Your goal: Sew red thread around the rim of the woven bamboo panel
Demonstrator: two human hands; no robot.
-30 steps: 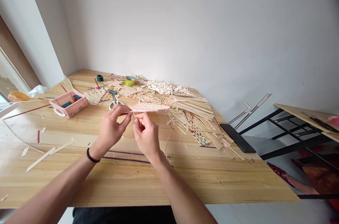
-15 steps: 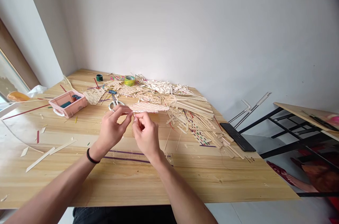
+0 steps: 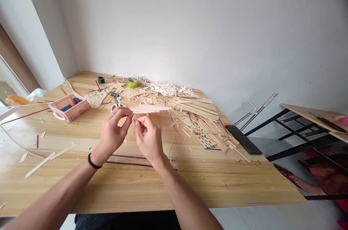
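Over the table, my left hand (image 3: 114, 130) pinches the near left end of a flat woven strip piece (image 3: 153, 109), pale with pinkish edging. Just beside it, my right hand (image 3: 150, 139) has thumb and forefinger closed on a thin light strand (image 3: 135, 116) that runs up to the same end of the piece. Whether the strand is thread or a narrow sliver is too small to tell. White-handled scissors (image 3: 116, 106) lie behind my left hand, partly covered by it. A spool of blue thread (image 3: 114, 94) rests near the blades.
A pink basket (image 3: 71, 114) with spools stands left. Loose pale strips (image 3: 199, 108) are heaped along the back and right, with yellow tape (image 3: 132, 83) and green tape (image 3: 101, 80) behind. A black flat object (image 3: 243, 139) lies at the right edge. Purple strips (image 3: 130, 164) lie near my wrists.
My right hand has drawn slightly down from my left fingertips, so more of the thin strand shows between them. The view has shifted slightly.
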